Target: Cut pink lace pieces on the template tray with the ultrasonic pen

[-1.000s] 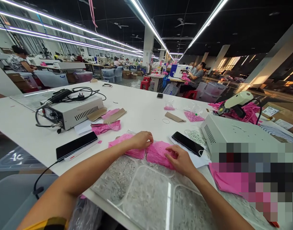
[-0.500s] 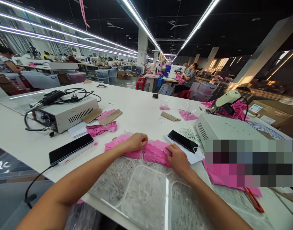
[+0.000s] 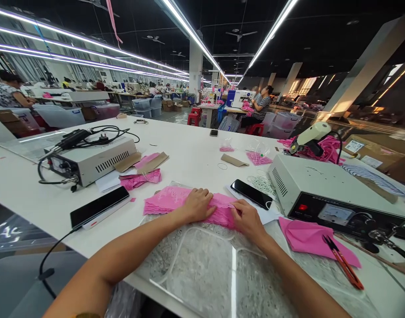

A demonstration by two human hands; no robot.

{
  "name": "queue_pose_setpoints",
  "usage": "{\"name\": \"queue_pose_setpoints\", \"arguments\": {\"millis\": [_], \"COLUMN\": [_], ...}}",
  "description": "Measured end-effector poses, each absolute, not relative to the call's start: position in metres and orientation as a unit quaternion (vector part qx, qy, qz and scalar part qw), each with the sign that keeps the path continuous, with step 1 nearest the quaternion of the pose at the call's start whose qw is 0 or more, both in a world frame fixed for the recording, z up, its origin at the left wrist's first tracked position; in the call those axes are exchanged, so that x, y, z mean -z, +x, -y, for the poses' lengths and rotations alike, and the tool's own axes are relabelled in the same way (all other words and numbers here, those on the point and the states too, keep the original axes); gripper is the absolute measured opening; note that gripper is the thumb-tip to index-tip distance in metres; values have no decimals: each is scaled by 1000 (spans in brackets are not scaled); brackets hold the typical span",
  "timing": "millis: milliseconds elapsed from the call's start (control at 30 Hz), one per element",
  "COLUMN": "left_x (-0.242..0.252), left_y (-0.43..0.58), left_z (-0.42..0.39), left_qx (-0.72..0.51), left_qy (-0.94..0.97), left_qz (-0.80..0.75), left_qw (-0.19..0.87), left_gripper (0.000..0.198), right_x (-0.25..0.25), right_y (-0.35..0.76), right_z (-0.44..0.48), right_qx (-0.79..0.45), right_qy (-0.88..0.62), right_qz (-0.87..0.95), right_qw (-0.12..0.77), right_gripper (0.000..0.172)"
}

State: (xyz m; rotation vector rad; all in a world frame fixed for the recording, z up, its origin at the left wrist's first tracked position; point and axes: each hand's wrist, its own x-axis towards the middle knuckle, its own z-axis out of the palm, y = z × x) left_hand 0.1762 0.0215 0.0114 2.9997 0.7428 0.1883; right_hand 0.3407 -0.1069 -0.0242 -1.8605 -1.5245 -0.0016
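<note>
A stack of pink lace fabric pieces (image 3: pixel 166 201) lies in front of me on a clear sheet (image 3: pixel 202 260) at the table's near edge. My left hand (image 3: pixel 197 204) rests on the middle of the stack, palm down, fingers stretched forward over the lace. At the right end, my right hand (image 3: pixel 247 216) is closed on the edge of the fabric, thumb and fingers around its layers. The left hand hides part of the stack's middle.
A black phone (image 3: pixel 252 193) lies beyond my right hand, another dark phone (image 3: pixel 99 205) to the left. Grey control boxes stand left (image 3: pixel 90 157) and right (image 3: pixel 335 185). Red-handled thread snips (image 3: pixel 344 263) lie by a pink cloth (image 3: pixel 318 238). Co-workers sit farther back.
My left hand has moved from the gap between two pink portions to lie flatter and nearer over the stack, where the portions now meet. My right hand stays at the right end.
</note>
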Motion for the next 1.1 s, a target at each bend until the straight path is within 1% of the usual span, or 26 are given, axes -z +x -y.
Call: {"name": "queue_pose_setpoints", "arguments": {"millis": [133, 300, 433, 500, 600, 667, 767, 833, 967, 1100], "left_x": [-5, -5, -11, -14, -15, -14, -12, -13, -23, -32], "left_y": [177, 163, 154, 156, 169, 183, 202, 206, 192, 162], "left_z": [-27, -42, -39, -27, -3, 9, 10, 2, -18, -22], "left_qx": [-66, -77, -99, -114, -125, -122, -106, -96, -94, -102], "left_qy": [960, 946, 946, 953, 964, 967, 968, 968, 965, 965], "left_qz": [-274, -316, -308, -280, -234, -224, -227, -233, -246, -239], "left_qw": [12, 17, 24, 27, 21, 11, -7, -14, -12, 25], "left_gripper": [29, 28, 28, 32, 46, 50, 34, 29, 28, 26], "right_x": [24, 26, 26, 25, 24, 23, 22, 21, 16, 13], "right_y": [342, 342, 343, 343, 343, 343, 344, 348, 358, 359], "right_z": [110, 112, 111, 111, 110, 110, 111, 113, 119, 133], "right_qx": [-4, -3, 1, 2, 9, 19, 38, 52, 72, 82], "right_qy": [-714, -708, -708, -707, -705, -706, -709, -712, -718, -710], "right_qz": [591, 590, 588, 591, 597, 600, 601, 600, 596, 601], "right_qw": [375, 387, 391, 388, 382, 376, 367, 361, 352, 357], "right_gripper": [32, 30, 31, 31, 31, 31, 32, 30, 29, 31]}}
